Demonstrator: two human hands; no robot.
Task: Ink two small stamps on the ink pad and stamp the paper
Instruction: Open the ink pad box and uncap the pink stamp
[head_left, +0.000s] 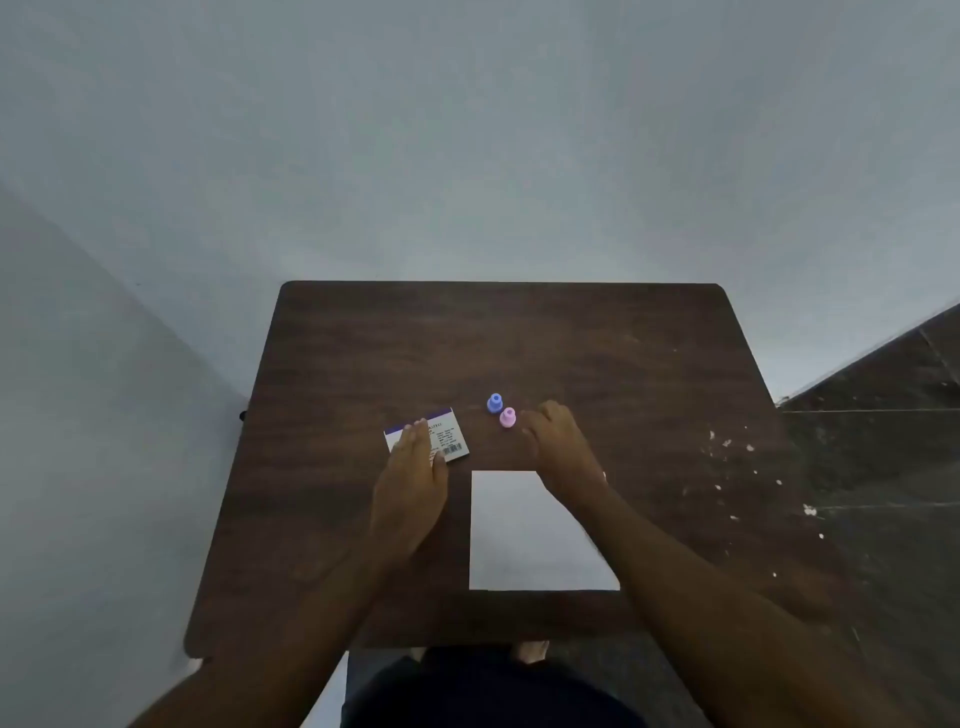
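Observation:
A small blue stamp (494, 403) and a small pink stamp (507, 417) stand side by side near the middle of the brown table (363, 353). A white sheet of paper (524, 540) lies nearer to me. The ink pad box (447, 434), white with a purple band and a barcode, lies left of the stamps, lid closed. My left hand (413, 483) reaches over the box with flat fingers covering its left part; whether it touches is unclear. My right hand (558, 447) hovers just right of the pink stamp, fingers loosely curled, holding nothing.
The table stands against a pale wall, with a dark speckled floor (872, 467) to its right. White flecks dot the table's right side. My knees and a foot show below the table's near edge.

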